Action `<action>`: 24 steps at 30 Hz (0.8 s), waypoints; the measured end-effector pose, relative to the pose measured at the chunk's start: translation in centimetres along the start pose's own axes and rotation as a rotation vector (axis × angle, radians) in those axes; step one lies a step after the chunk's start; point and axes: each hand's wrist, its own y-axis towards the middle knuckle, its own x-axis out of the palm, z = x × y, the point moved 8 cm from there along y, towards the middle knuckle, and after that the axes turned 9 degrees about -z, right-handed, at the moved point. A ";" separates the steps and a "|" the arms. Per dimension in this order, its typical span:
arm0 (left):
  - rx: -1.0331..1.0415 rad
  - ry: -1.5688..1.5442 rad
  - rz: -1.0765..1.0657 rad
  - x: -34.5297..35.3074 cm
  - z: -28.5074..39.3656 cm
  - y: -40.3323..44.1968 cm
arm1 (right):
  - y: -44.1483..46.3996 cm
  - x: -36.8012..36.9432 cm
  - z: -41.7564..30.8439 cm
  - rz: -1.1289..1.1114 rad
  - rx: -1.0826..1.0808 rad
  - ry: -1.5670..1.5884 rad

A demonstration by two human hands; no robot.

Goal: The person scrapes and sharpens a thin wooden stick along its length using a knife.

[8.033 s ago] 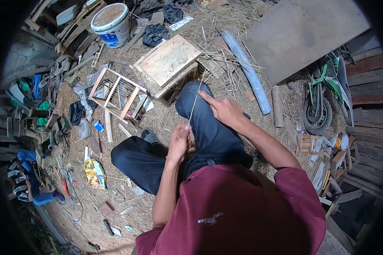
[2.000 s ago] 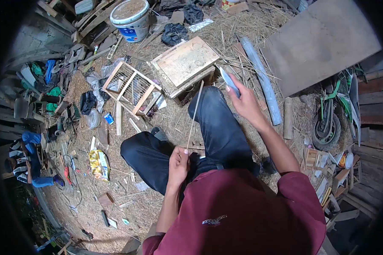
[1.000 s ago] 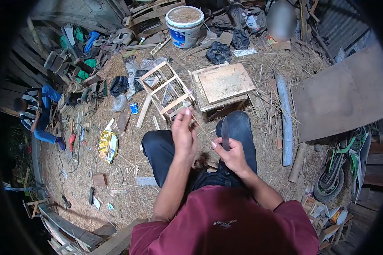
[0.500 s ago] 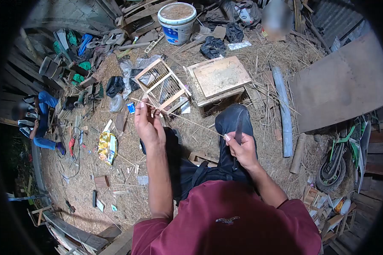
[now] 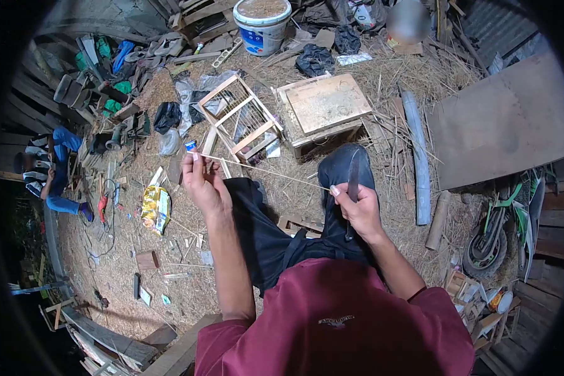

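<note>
A thin pale bamboo strip [image 5: 266,172] stretches between my two hands above my lap. My left hand [image 5: 203,191] pinches its left end between thumb and fingertips. The strip's right end meets the thumb of my right hand [image 5: 360,213]. That hand is also closed around a dark-bladed knife [image 5: 354,172], its blade pointing away from me over my right knee. Beyond my hands stands a small wooden frame with thin bars [image 5: 241,119], like a cage. To its right is a wooden box topped with a board [image 5: 329,103].
A white bucket [image 5: 262,28] stands at the back. A grey pole [image 5: 415,156] and a large flat panel [image 5: 504,122] lie right, near a green motorbike [image 5: 504,216]. A yellow packet [image 5: 155,210] and a red power tool [image 5: 102,208] lie left. Another person [image 5: 50,172] sits far left.
My left hand has shifted left and slightly down, with its end of the strip. My right hand stays nearly in place with the knife. The view has tilted a little.
</note>
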 end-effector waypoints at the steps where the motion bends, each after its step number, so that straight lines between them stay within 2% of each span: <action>1: 0.122 0.152 0.032 0.0 1.2 0.0 | 0.1 -0.2 -0.4 0.008 -0.016 -0.062; 3: 0.360 0.456 0.100 0.5 3.4 -0.7 | 0.1 -0.5 -1.5 0.027 -0.043 -0.190; 6: 0.760 1.129 -0.106 7.8 8.2 -3.4 | 0.4 -1.2 -2.9 -0.014 -0.072 -0.318; 7: 0.758 1.272 -0.331 9.4 7.8 -3.3 | 0.7 -1.5 -3.1 -0.056 -0.096 -0.317; 10: 0.474 1.375 -0.969 11.4 3.3 -3.6 | 1.2 -2.8 -4.6 -0.115 -0.103 -0.405; 11: 0.367 1.389 -1.095 11.2 1.7 -3.8 | 1.5 -3.1 -5.0 -0.147 -0.126 -0.404; 14: -0.223 1.269 -1.349 7.5 -3.3 -5.2 | 2.7 -5.1 -5.8 -0.183 -0.110 -0.425; 15: -0.229 1.204 -1.373 7.2 -4.3 -6.0 | 2.9 -5.8 -6.2 -0.184 -0.065 -0.481; 16: -0.240 1.140 -1.395 7.1 -4.8 -7.0 | 3.5 -6.7 -6.2 -0.150 -0.107 -0.517; 18: -0.274 1.117 -1.236 6.2 -6.8 -8.4 | 4.8 -8.5 -5.4 -0.085 -0.194 -0.592; 19: -0.327 1.117 -1.139 5.7 -8.1 -9.0 | 4.1 -8.9 -7.7 0.136 -0.286 -0.857; 22: -0.524 1.194 -0.914 5.7 -12.0 -11.0 | 3.8 -8.9 -8.4 0.256 -0.297 -0.976; 23: -0.483 1.098 -0.879 5.2 -14.4 -11.6 | 3.8 -8.1 -7.2 0.157 -0.197 -1.028; 24: -0.340 1.023 -0.876 6.5 -15.2 -12.2 | 3.3 -6.4 -6.4 0.091 -0.218 -1.153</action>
